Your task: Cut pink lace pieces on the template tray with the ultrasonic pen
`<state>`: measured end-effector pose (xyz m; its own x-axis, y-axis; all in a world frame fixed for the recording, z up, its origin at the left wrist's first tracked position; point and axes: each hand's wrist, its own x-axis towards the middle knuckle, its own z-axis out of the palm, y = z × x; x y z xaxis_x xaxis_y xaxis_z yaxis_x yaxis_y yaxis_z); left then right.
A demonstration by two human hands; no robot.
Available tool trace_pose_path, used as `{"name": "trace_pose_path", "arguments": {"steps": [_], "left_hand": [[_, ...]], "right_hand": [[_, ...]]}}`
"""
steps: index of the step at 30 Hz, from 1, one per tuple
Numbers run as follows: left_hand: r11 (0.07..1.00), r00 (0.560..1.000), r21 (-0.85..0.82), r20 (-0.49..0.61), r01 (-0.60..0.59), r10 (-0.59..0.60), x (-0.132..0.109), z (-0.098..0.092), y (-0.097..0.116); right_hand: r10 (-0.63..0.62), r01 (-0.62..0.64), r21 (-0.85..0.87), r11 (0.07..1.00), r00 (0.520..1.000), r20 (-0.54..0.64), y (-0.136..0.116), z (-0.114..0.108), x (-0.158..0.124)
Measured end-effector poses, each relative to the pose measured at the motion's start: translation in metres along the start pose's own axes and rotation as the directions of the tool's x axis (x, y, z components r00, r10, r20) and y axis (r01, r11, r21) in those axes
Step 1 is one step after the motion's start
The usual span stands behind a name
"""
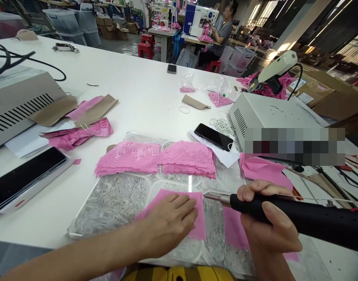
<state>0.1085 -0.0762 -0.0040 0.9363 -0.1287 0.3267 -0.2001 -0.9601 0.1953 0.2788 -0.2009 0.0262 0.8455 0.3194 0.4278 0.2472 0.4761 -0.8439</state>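
My left hand lies over a pink fabric piece on a plastic-covered tray, its fingers bent slightly and pressing down. In my right hand is a black handheld tool with a tapered metal tip. That tip points left and reaches the fabric's upper right corner; whether it touches cannot be told. More pink fabric lies below the tool, partly behind my right hand. Two stacks of pink lace, the left stack and the right stack, sit along the tray's far side.
Grey vented boxes stand at left and right, the right one carrying a pale gun-shaped device. Phones, bundled pink pieces and elastic loops lie around the tray. A person sits at a sewing machine behind.
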Motion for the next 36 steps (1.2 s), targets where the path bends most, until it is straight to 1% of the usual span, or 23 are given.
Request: {"name": "trace_pose_path", "arguments": {"steps": [2, 4, 9, 12, 17, 23, 29, 32, 36], "left_hand": [[1.000, 0.999, 0.000, 0.019, 0.029, -0.029, 0.006, 0.008, 0.003], [0.998, 0.998, -0.012, 0.032, 0.055, -0.055, 0.008, 0.011, 0.004], [0.996, 0.991, -0.026, 0.108, 0.087, -0.084, 0.008, 0.005, 0.005], [0.994, 0.990, -0.042, 0.102, 0.099, -0.094, 0.010, 0.002, 0.006], [0.993, 0.989, -0.052, 0.104, 0.110, -0.105, 0.011, 0.005, 0.010], [0.991, 0.985, -0.062, 0.133, 0.122, -0.113, 0.011, 0.005, 0.011], [0.989, 0.978, -0.066, 0.169, 0.131, -0.118, 0.013, 0.001, 0.009], [0.987, 0.977, -0.084, 0.175, 0.135, -0.119, 0.013, 0.002, 0.008], [0.987, 0.970, -0.080, 0.210, 0.142, -0.123, 0.012, 0.003, 0.006]], "right_hand": [[0.001, -0.001, 0.019, 1.000, 1.000, -0.005, -0.001, -0.003, -0.001], [0.014, -0.014, 0.040, 0.999, 1.000, -0.003, -0.003, -0.006, -0.003], [0.072, -0.077, 0.089, 0.993, 0.996, 0.053, -0.009, -0.011, -0.006], [0.067, -0.075, 0.102, 0.992, 0.995, 0.078, -0.011, -0.014, -0.006], [0.092, -0.101, 0.088, 0.991, 0.991, 0.101, -0.009, -0.016, -0.006], [0.052, -0.059, 0.088, 0.994, 0.995, 0.085, -0.003, -0.014, -0.006], [0.047, -0.054, 0.095, 0.994, 0.996, 0.070, 0.000, -0.012, -0.007], [0.040, -0.048, 0.111, 0.993, 0.996, 0.076, 0.001, -0.012, -0.008], [0.038, -0.045, 0.101, 0.994, 0.997, 0.072, 0.002, -0.010, -0.007]]}}
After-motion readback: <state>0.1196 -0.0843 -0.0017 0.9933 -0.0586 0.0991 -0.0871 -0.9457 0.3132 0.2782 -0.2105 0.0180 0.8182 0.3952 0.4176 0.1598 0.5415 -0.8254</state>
